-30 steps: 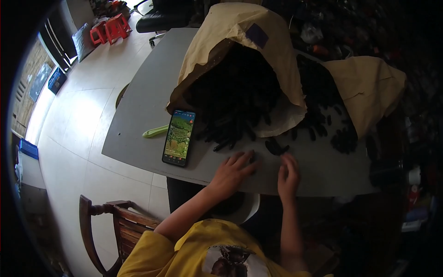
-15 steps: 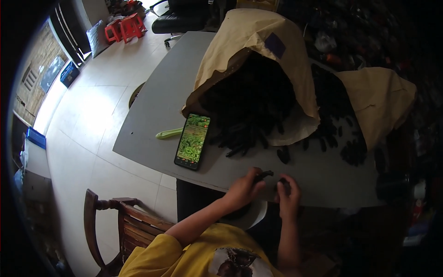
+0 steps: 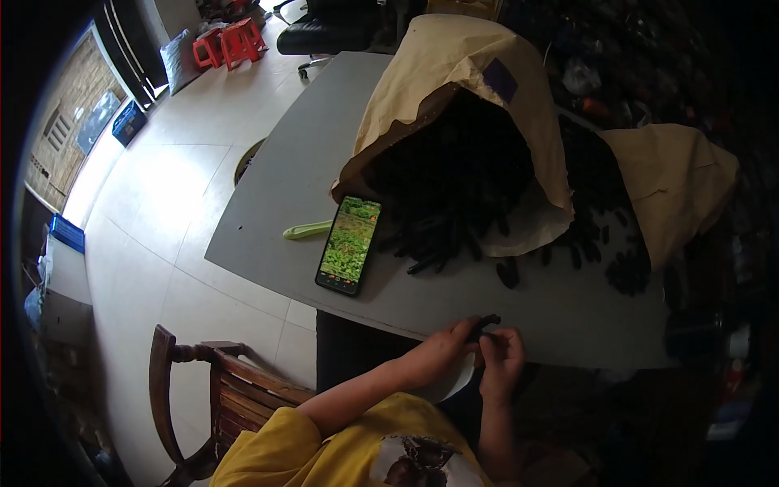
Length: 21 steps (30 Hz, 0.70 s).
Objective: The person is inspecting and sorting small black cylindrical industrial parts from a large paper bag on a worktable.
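Note:
My left hand (image 3: pixel 445 355) is closed around a small, long black piece (image 3: pixel 485 323), whose curved end sticks out past the fingers. Up against it, my right hand (image 3: pixel 503 357) has its fingers pinched together by the same piece; what lies inside that pinch is too dark to make out. Both hands are at the front edge of the grey table (image 3: pixel 276 235). Beneath them shows part of a white rounded container (image 3: pixel 456 383), its contents hidden. Many similar black pieces (image 3: pixel 438 253) spill out of a large brown paper sack (image 3: pixel 454 57) lying on its side.
A phone (image 3: pixel 349 247) with a lit green picture lies left of the sack, touching or beside a pale green handle-like strip (image 3: pixel 307 231). More brown paper (image 3: pixel 673 183) and black pieces are at the right. A wooden chair (image 3: pixel 243 385) stands at lower left, red stools (image 3: pixel 239 45) far off.
My hands have come together; the right hand now meets the black piece in the left. The whole view has shifted slightly.

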{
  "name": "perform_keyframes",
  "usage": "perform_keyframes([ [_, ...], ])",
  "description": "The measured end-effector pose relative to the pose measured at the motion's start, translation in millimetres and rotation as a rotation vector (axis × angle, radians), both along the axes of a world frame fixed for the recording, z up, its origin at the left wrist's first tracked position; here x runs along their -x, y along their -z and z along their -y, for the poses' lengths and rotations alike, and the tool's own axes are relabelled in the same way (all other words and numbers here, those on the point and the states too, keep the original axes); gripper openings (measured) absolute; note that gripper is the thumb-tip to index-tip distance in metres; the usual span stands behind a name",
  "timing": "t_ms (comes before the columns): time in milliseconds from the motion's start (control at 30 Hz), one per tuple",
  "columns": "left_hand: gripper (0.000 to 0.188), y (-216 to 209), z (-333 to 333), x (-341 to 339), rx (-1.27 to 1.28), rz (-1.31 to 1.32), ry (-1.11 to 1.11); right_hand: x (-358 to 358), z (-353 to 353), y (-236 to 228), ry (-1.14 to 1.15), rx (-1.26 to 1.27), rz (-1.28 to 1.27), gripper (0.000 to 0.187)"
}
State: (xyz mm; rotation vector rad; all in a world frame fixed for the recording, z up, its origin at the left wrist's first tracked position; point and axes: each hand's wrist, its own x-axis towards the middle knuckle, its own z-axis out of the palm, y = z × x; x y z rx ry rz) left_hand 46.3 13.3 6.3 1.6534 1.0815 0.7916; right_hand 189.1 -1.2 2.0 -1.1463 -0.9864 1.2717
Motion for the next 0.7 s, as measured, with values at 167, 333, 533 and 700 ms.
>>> perform_keyframes([
  [167,0.039,0.6,3.3,1.3,-0.093,0.040,0.010,5.9,-0.5,8.0,0.123,-0.184,0.045,0.025],
  [333,0.036,0.0,3.0,2.1,-0.133,0.166,0.007,3.6,-6.4,7.2,-0.146,-0.035,-0.378,0.031],
  [533,0.034,-2.0,-6.5,14.6,0.009,-0.011,0.064,1.7,-19.2,9.8,-0.103,0.016,-0.369,0.026],
  [700,0.030,8.0,-50.8,41.1,-0.608,-0.612,-0.542,-15.2,-77.5,10.0,0.077,-0.148,0.574,0.022],
])
